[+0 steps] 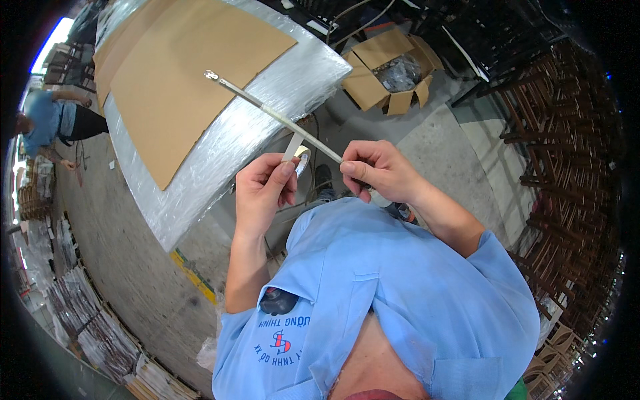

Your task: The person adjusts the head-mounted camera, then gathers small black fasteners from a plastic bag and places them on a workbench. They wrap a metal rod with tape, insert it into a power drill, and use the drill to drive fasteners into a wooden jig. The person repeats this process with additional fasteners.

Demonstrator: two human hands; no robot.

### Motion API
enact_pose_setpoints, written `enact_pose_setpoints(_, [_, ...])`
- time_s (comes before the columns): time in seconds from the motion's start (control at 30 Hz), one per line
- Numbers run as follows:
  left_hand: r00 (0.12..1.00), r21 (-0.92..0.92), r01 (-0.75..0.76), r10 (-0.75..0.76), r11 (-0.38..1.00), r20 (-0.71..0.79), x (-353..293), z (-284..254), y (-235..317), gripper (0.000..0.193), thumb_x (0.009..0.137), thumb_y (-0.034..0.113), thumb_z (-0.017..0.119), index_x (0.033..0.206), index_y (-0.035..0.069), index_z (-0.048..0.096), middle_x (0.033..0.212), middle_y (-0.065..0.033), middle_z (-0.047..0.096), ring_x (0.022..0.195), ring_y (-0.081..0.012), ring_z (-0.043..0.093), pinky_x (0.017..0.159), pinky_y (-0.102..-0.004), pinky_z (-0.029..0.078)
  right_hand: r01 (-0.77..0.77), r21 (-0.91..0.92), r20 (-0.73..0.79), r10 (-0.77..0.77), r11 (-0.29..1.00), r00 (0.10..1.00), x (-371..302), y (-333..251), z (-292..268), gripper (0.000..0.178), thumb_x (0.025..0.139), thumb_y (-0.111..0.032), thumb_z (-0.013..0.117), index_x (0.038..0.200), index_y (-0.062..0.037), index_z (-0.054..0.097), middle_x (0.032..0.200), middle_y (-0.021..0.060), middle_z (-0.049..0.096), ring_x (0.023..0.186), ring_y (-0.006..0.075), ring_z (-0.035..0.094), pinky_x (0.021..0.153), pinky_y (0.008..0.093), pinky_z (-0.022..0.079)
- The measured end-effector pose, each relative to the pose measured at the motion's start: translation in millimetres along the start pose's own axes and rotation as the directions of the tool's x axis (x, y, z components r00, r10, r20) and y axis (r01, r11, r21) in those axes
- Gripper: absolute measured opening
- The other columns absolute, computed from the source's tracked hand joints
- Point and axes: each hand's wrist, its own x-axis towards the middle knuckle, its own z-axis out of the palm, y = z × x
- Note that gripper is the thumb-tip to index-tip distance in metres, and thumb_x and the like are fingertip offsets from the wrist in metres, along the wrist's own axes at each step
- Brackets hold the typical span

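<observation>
My right hand (380, 172) grips the near end of a long, thin pale rod (270, 112) with its fingers wrapped round. The rod slants away to the upper left, and its shiny far tip hangs over the cardboard. Between thumb and fingers, my left hand (267, 183) pinches a pale strip of tape (293, 146), whose upper end meets the rod. A roll of tape (303, 160) hangs just right of the left fingers. Beyond my hands, a brown cardboard sheet (193, 73) lies on a table wrapped in clear plastic film (233, 143).
An opened cardboard box (387, 73) with clear plastic inside stands on the floor ahead. Stacked brown chairs (560, 167) line the right side. Another person in blue (57, 120) stands at the far left. Wrapped bundles (80, 313) lie along the lower left.
</observation>
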Motion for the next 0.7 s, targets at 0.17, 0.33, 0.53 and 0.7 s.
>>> enact_pose_setpoints(0.17, [1.000, -0.044, -0.005, 0.005, 0.999, -0.003, -1, 0, -6, 0.017, 0.102, 0.017, 0.067, 0.106, 0.000, 0.071, 0.072, -0.0024, 0.065, 0.053, -0.0065, 0.057, 0.046, -0.0200, 0.041, 0.000, -0.042, 0.093, 0.004, 0.999, 0.996, 0, -2, -1, 0.035, 0.109, -0.029, 0.054, 0.086, -0.0040, 0.060, 0.068, 0.0022, 0.061, 0.055, 0.0099, 0.057, 0.052, 0.0255, 0.046])
enact_pose_setpoints(0.33, [1.000, -0.068, -0.010, 0.009, 0.998, -0.014, -1, 5, -13, 0.016, 0.102, 0.017, 0.068, 0.104, 0.002, 0.073, 0.071, -0.0015, 0.064, 0.053, -0.0067, 0.056, 0.046, -0.0207, 0.040, 0.018, -0.106, 0.159, -0.001, 0.994, 0.987, 1, -4, -2, 0.041, 0.110, -0.031, 0.050, 0.081, -0.0039, 0.060, 0.069, 0.0026, 0.062, 0.054, 0.0103, 0.058, 0.053, 0.0261, 0.047])
enact_pose_setpoints(0.53, [1.000, -0.063, 0.002, -0.003, 0.998, -0.018, -1, 10, -9, 0.012, 0.101, 0.013, 0.068, 0.102, 0.002, 0.073, 0.071, 0.0002, 0.062, 0.055, -0.0067, 0.055, 0.047, -0.0220, 0.042, -0.047, -0.018, 0.081, 0.049, 0.999, 0.996, 0, -4, 6, 0.011, 0.102, -0.013, 0.062, 0.096, -0.0056, 0.057, 0.075, 0.0046, 0.064, 0.055, 0.0102, 0.058, 0.049, 0.0268, 0.047])
enact_pose_setpoints(0.7, [0.998, -0.179, -0.019, 0.029, 0.984, 0.052, 5, 3, -13, 0.014, 0.100, 0.014, 0.071, 0.096, 0.000, 0.070, 0.070, -0.0007, 0.062, 0.056, -0.0065, 0.054, 0.049, -0.0228, 0.043, 0.044, 0.064, -0.003, -0.043, 0.997, 0.999, 3, 12, 1, 0.013, 0.101, -0.009, 0.062, 0.095, -0.0048, 0.052, 0.077, 0.0078, 0.066, 0.055, 0.0112, 0.059, 0.049, 0.0261, 0.046])
